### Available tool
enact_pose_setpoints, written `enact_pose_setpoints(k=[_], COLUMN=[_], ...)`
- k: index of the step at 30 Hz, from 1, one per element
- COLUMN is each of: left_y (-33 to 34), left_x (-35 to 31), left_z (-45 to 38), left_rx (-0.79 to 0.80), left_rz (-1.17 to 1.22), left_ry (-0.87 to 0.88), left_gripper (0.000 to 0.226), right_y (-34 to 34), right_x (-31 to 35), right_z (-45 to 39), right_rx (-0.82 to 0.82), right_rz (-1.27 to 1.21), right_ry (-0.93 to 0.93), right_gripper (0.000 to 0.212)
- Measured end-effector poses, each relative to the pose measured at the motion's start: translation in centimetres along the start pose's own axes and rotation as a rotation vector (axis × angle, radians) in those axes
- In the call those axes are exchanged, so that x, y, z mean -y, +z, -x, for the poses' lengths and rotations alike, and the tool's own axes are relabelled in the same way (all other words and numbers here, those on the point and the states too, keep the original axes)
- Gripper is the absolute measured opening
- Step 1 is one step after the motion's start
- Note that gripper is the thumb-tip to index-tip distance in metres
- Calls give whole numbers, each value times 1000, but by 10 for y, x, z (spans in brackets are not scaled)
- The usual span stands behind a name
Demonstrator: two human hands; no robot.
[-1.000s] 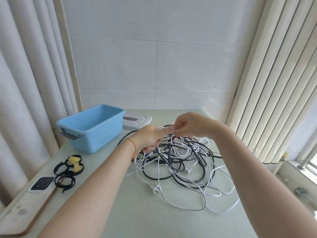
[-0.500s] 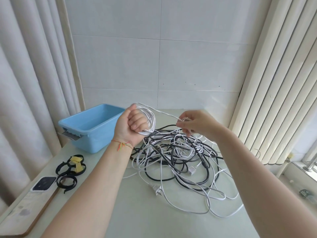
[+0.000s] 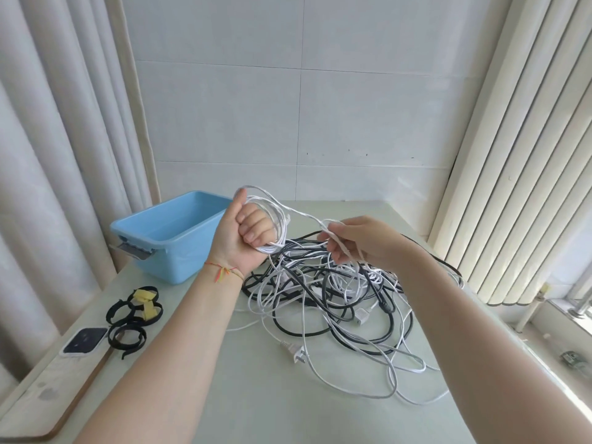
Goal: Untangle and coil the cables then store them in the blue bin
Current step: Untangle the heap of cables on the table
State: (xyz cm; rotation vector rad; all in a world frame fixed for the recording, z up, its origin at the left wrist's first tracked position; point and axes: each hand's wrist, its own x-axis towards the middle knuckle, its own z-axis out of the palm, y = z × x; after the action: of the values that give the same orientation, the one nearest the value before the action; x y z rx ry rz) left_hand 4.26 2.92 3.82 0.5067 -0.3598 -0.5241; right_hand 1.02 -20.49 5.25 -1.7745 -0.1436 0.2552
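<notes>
A tangle of white and black cables (image 3: 333, 299) lies on the pale table (image 3: 288, 395). My left hand (image 3: 243, 235) is raised above its left side, fist closed, with a small coil of thin white cable (image 3: 278, 219) looped around the fingers. One strand runs from the coil to my right hand (image 3: 358, 241), which pinches that white cable just above the pile. The blue bin (image 3: 166, 235) stands empty at the back left, partly behind my left hand.
Black strap loops with yellow tabs (image 3: 134, 312) and a small dark device (image 3: 84, 340) lie at the left edge near a wooden board (image 3: 48, 395). A white plug (image 3: 294, 349) lies in front of the pile. Curtains flank both sides; a tiled wall stands behind.
My left hand has risen from the pile and turned upright, with white cable now wound around it. My right hand has shifted right, drawing the strand out.
</notes>
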Motion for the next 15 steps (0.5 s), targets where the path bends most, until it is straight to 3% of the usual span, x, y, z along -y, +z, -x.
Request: enact_pose_setpoints(k=[4, 8, 10, 13, 15], left_y=[-6, 5, 16, 26, 30], left_x=[11, 39, 52, 65, 67], left_z=[5, 5, -2, -14, -19], left_rx=[-168, -102, -203, -393, -513], left_rz=[-427, -724, -887, -1071, -1175], left_ry=[-175, -320, -226, -1, 101], left_gripper=[49, 34, 32, 52, 44], right_y=[-10, -7, 2, 16, 19], right_x=[-7, -13, -13, -9, -4], right_z=[4, -3, -7, -10, -5], right_rx=[-20, -131, -183, -247, -220], right_rz=[-214, -251, -72, 114, 298], right_ry=[37, 104, 99, 100, 79], right_gripper=[34, 37, 32, 25, 22])
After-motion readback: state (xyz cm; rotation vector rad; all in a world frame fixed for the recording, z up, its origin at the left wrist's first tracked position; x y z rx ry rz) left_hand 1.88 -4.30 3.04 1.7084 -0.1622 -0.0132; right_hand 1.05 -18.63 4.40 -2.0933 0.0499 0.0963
